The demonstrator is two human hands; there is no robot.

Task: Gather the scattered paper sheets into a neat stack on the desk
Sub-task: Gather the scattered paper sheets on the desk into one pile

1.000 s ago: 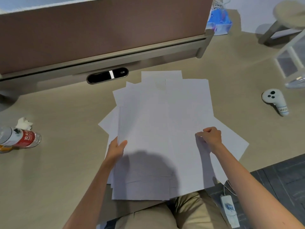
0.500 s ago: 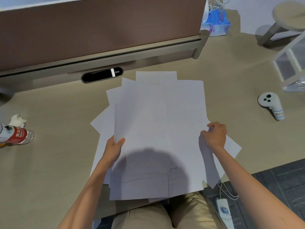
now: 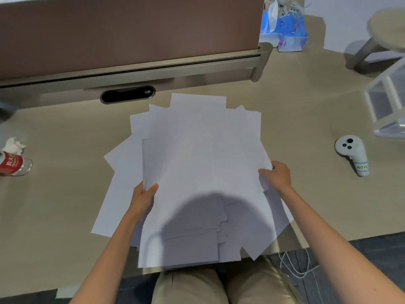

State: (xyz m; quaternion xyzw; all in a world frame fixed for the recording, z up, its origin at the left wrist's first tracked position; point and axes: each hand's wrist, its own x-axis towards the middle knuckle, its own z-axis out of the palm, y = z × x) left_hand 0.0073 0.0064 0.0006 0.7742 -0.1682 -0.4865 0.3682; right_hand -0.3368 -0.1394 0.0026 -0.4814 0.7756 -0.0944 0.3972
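Observation:
A loose pile of white paper sheets (image 3: 197, 163) lies fanned out in the middle of the tan desk (image 3: 65, 194), its near end hanging over the desk's front edge. My left hand (image 3: 143, 194) grips the pile's left edge, thumb on top. My right hand (image 3: 277, 175) pinches the pile's right edge. Several sheets stick out at angles on the left and at the bottom right. My head's shadow falls on the near part of the pile.
A plastic bottle (image 3: 14, 164) and a crumpled tissue (image 3: 14, 144) lie at the left edge. A white controller (image 3: 352, 155) rests at the right. A brown partition (image 3: 131, 29) with a cable slot (image 3: 128, 94) bounds the back. A clear box (image 3: 388, 102) stands far right.
My right hand has slid outward along the right edge, drawing the splayed right-hand sheets in toward the pile. My left hand keeps its grip on the left edge.

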